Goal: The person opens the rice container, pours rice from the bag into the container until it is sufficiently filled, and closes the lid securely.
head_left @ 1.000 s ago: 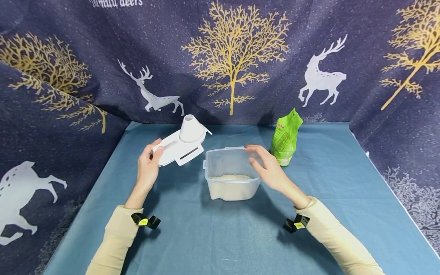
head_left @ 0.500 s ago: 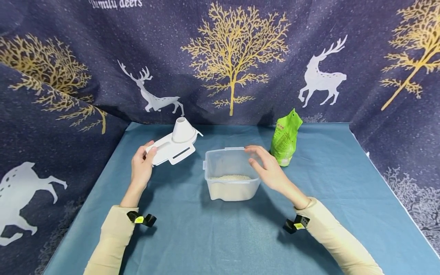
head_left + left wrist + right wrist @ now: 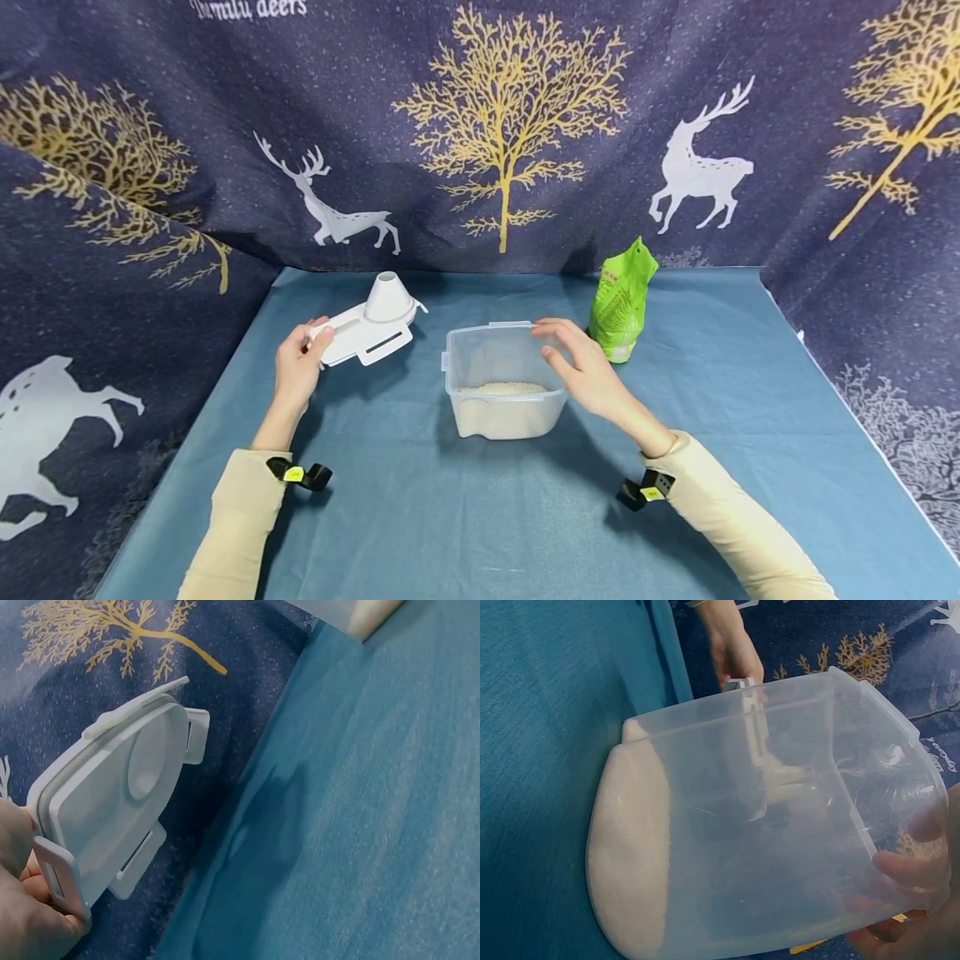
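Observation:
My left hand (image 3: 297, 367) pinches one end of a white plastic lid (image 3: 347, 340) with a cone-shaped spout, raised over the left of the table. In the left wrist view the lid's underside, with a round recess and hinged side clips, faces the camera. A clear plastic container (image 3: 468, 358) stands upright on the table, its top uncovered. White rice-like grain (image 3: 630, 847) fills its lower part. My right hand (image 3: 588, 371) grips the container's right rim; in the right wrist view its fingers (image 3: 907, 870) lie at the wall's upper edge.
A green bag (image 3: 622, 304) stands behind the right hand, near the back of the table. The blue cloth-covered table (image 3: 480, 517) ends at a dark hanging cloth (image 3: 555, 225) printed with deer and trees.
My left hand has moved left with the lid, away from the container, and the lid has come lower. The right hand and the container have stayed put.

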The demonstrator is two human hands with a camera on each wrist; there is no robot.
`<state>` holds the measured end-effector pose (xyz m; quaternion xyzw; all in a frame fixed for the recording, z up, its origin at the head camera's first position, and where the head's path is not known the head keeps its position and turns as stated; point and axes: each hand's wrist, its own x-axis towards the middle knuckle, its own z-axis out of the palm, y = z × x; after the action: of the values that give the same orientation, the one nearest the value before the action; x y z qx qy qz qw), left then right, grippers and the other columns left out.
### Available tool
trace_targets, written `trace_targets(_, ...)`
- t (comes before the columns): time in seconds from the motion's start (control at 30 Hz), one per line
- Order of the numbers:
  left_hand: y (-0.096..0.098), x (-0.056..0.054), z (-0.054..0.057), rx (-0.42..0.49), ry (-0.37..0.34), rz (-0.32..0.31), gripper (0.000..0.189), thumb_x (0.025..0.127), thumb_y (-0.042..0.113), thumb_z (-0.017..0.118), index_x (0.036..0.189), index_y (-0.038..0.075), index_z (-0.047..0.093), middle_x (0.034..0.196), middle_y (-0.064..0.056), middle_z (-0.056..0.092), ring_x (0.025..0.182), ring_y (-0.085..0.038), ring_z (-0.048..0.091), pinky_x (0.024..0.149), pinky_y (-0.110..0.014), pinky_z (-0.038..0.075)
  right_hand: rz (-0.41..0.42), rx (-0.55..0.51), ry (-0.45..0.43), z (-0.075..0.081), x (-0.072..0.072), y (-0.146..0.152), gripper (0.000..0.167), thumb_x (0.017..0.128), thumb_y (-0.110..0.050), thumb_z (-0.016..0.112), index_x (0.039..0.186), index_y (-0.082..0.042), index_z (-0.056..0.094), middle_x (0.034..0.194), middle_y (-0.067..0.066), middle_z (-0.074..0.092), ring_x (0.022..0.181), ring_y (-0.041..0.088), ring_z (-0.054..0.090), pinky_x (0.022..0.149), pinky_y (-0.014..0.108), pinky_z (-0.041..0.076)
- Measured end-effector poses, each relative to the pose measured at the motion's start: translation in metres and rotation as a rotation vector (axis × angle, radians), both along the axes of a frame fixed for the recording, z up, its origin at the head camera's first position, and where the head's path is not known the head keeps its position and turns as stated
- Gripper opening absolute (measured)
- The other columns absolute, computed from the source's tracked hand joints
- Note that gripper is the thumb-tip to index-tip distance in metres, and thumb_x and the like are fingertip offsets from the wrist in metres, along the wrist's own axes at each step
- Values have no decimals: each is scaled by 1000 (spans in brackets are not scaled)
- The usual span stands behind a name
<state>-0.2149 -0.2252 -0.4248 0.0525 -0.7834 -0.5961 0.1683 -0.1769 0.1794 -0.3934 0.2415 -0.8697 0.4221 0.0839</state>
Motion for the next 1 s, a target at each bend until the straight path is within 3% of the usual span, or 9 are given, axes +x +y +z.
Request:
trace_targets(0.1, -3, -1, -3, 1, 3, 21, 23, 94, 11, 61, 84, -8, 52, 132, -27, 56, 138, -32, 41, 115, -38, 30, -3, 2, -4, 1, 1, 0, 27, 100, -13, 48, 124, -6, 59, 137, 9, 53, 114, 27, 59, 89, 45, 50)
trace_targets(0.2, -11, -7, -14, -1, -6, 54, 24, 95, 17, 62, 85, -3, 53, 131, -23, 59, 137, -25, 43, 111, -28, 34, -7, 4, -8, 1, 1, 0, 27, 100, -13, 49, 123, -6, 60, 136, 9, 54, 115, 27, 59, 89, 46, 50)
trace_targets(0.4, -15, -7, -16, -50, -95, 102, 27, 96, 26, 60, 89, 0, 56, 131, -18, 60, 118, -7, 52, 83, -7, 37, -11, 7, -5, 0, 0, 0, 27, 100, -13, 48, 123, -7, 60, 134, 10, 54, 116, 27, 58, 91, 48, 49)
trace_targets(0.53, -17, -6, -18, -50, -143, 121, 29, 96, 28, 60, 87, 1, 56, 130, -17, 61, 100, 7, 50, 75, -5, 37, -14, 15, -8, -1, 0, 0, 26, 101, -14, 46, 122, -7, 61, 135, 11, 54, 122, 29, 54, 93, 49, 47)
trace_targets(0.67, -19, -6, -20, -44, -168, 133, 28, 95, 28, 61, 83, 4, 55, 125, -10, 64, 93, 8, 50, 72, -7, 39, -19, 11, -10, -3, -1, 1, 26, 101, -15, 46, 122, -8, 61, 134, 11, 54, 126, 29, 51, 94, 51, 46)
trace_targets(0.73, -19, -6, -20, -43, -174, 131, 27, 95, 28, 62, 82, 6, 54, 123, -8, 64, 98, 3, 53, 75, -8, 40, -24, 4, -10, -3, 0, 1, 26, 101, -15, 47, 122, -9, 61, 133, 9, 55, 123, 27, 53, 93, 49, 47)
trace_targets(0.83, -20, -6, -20, -35, -165, 109, 26, 95, 25, 62, 82, 4, 53, 127, -14, 63, 120, -10, 52, 93, -14, 40, -29, -6, -7, -2, 0, 1, 26, 100, -15, 48, 122, -10, 61, 130, 8, 57, 120, 25, 55, 91, 48, 49)
trace_targets(0.93, -21, -6, -20, -25, -148, 80, 27, 95, 22, 62, 81, 1, 51, 131, -25, 58, 139, -21, 40, 112, -25, 31, -31, -13, -8, -2, 0, 0, 26, 100, -14, 48, 122, -10, 61, 130, 7, 57, 118, 25, 56, 90, 47, 49)
trace_targets(1.0, -22, -6, -20, -24, -137, 65, 27, 95, 20, 62, 81, -1, 50, 131, -28, 56, 143, -26, 34, 117, -32, 26, -31, -15, -9, -2, 1, 0, 26, 100, -14, 48, 122, -10, 61, 130, 7, 57, 117, 24, 57, 89, 46, 50)
